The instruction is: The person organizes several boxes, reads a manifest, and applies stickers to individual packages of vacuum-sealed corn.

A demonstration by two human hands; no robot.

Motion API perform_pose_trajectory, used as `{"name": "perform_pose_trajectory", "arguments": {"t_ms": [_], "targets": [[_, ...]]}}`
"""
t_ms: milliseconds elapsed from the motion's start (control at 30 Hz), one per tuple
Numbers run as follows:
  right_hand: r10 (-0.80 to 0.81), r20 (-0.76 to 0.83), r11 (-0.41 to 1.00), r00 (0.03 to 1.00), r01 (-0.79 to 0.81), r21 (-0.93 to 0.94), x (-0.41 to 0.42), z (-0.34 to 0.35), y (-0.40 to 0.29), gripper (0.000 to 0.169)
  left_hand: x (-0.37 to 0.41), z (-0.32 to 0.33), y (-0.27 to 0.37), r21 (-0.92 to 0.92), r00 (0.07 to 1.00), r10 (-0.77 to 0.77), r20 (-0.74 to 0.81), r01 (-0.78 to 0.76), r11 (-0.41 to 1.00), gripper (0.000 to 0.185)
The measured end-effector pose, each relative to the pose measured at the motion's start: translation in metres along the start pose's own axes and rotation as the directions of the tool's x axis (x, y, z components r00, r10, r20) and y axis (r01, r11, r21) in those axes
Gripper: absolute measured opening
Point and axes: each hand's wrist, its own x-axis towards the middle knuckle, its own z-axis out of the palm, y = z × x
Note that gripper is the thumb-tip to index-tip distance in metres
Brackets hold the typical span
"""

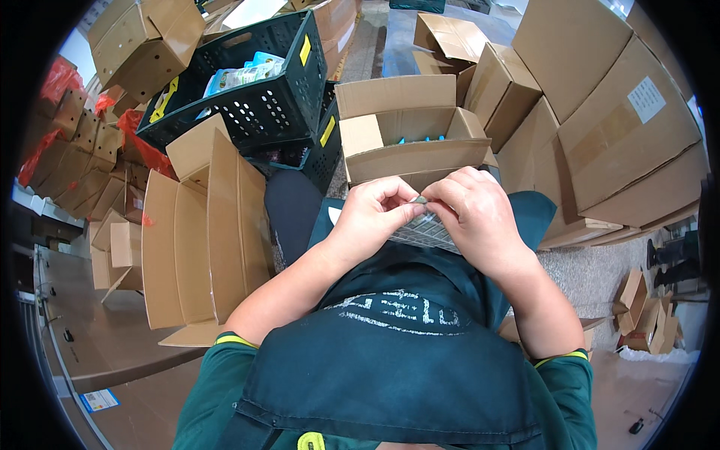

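Note:
My left hand (378,211) and my right hand (477,211) meet over my lap, with the thumbs and fingertips of both pinching a small greenish piece (419,199). Whether this piece belongs to the sheet below it, I cannot tell. That sheet (423,235) shows pale grid lines and lies on my lap, partly covered by both hands. Just beyond my fingers stands an open cardboard box (417,158) with its flaps raised. Blue tips of several items (423,139) show inside it.
Left of the box, dark green plastic crates (270,107) are stacked; the upper one holds blue-and-white packets (247,74). An open carton (191,253) stands by my left leg. Large cartons (613,124) rise on the right. A person's dark-clothed legs (675,256) show at the far right.

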Motion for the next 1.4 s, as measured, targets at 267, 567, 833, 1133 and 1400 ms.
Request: {"name": "perform_pose_trajectory", "arguments": {"t_ms": [267,567,833,1133,1400], "targets": [[-0.185,-0.126,0.973,0.975,0.163,-0.165,0.008,0.005,0.008,0.01,0.003,-0.007,0.004,-0.422,0.994,-0.009,0.105,0.053,0.905,0.025],[-0.206,-0.315,0.978,0.926,0.203,-0.044,0.01,0.009,0.027,0.019,0.038,-0.02,-0.005,-0.069,0.978,0.112,-0.179,-0.126,0.99,0.011],[0.41,-0.367,0.887,0.835,-0.272,0.373,-0.023,0.027,0.09,0.013,0.124,-0.179,0.048,-0.377,0.694,0.06,-0.718,-0.46,0.804,0.01],[0.548,-0.188,0.75,0.815,-0.379,0.543,-0.018,0.073,0.131,0.011,0.105,-0.285,0.035,0.469,0.112,0.486,-0.867,-0.151,0.87,0.011],[0.541,-0.063,0.731,0.839,-0.432,0.528,-0.009,0.096,0.154,0.011,0.068,-0.275,-0.043,0.622,0.253,0.575,-0.778,0.186,0.76,0.006]]}}
